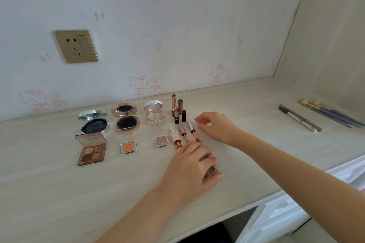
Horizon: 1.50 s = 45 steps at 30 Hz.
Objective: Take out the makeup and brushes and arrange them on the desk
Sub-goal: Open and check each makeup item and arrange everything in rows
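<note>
Over on the left of the counter point(49, 173) the flat pieces already lie open: a cushion compact point(93, 123) above an eyeshadow quad point(91, 149), then a rose-gold compact point(126, 117) and a floral compact point(155, 113), each with a single eyeshadow pan point(128, 147) in front of it. These look like hard plastic with pressed powder inside, so they are light but would likely crack if knocked; I'd lift them by the base, not the hinged lid. Next come two uncapped lipsticks point(173, 104) standing upright, top-heavy and easy to tip. Just below them lie three lip gloss wands point(192, 129), slim and apt to roll. At lower centre the left hand point(189, 165) has its grip closed round a small lip gloss tube point(212, 170), which looks smooth and slippery and is best held round the barrel as it is now. The right hand point(215, 126) hovers just right of the wands, fingers loosely curled; I can't tell whether its grip holds anything. Far right lie two eyebrow pencils point(300, 117) and a bundle of brushes point(331, 114), soft-tipped, so best taken by the handles.
</note>
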Available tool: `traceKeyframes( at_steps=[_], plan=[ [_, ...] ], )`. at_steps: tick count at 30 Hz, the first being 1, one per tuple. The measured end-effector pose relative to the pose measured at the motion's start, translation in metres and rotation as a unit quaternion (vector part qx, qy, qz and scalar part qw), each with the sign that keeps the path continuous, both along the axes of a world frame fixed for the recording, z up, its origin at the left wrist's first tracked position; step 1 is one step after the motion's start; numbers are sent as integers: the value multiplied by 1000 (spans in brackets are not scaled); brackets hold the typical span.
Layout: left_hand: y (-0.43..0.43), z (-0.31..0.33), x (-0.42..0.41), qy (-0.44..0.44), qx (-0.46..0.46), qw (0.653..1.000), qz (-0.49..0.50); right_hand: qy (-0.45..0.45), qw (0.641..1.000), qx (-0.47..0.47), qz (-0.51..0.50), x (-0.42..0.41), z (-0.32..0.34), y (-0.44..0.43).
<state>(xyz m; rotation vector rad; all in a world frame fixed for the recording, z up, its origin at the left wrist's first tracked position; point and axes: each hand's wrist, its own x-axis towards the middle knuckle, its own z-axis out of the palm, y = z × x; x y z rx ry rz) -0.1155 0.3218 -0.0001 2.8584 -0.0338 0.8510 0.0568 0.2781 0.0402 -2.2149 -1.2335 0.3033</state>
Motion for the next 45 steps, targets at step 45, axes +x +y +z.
traceKeyframes(
  at_steps=[45],
  plan=[
    [-81, 18, 323, 169, -197, 966, 8, -244, 943, -51, -223, 163, -25, -234]
  ],
)
